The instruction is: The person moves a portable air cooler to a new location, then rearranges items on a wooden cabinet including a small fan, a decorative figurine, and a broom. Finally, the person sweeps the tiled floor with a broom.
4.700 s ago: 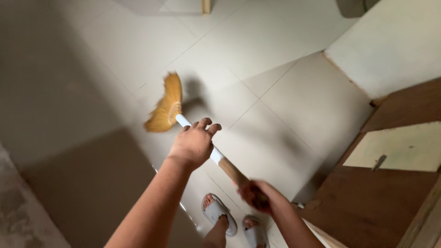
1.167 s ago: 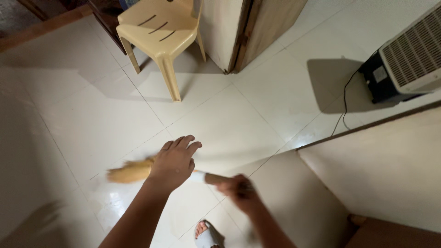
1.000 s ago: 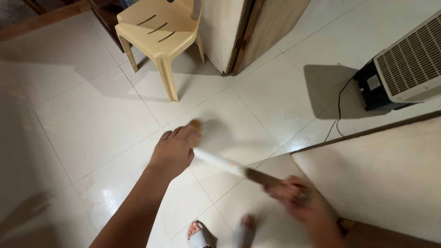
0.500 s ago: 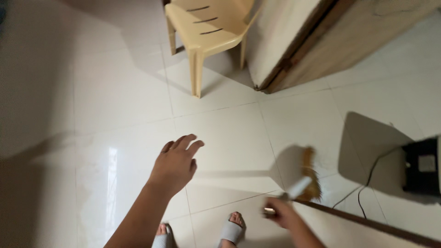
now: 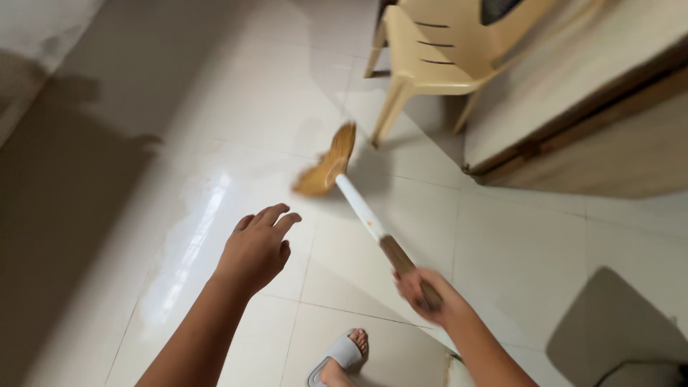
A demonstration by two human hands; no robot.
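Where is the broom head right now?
In the head view, the broom head is on the tiled floor just left of the beige plastic chair, ahead of the open left hand; the right hand grips the handle's end.

a home room: tiled floor (image 5: 236,107), plastic chair (image 5: 437,50), wooden cabinet (image 5: 595,122).

broom handle (image 5: 373,226): its brown end is hidden inside the closed right hand (image 5: 424,292)
broom head (image 5: 328,163): bristles blurred
plastic chair (image 5: 437,54): back and far legs cut off by the top edge
grey slipper (image 5: 337,358): heel cut off at the bottom edge
dark shape at bottom right (image 5: 641,374): too little shows to tell what it is
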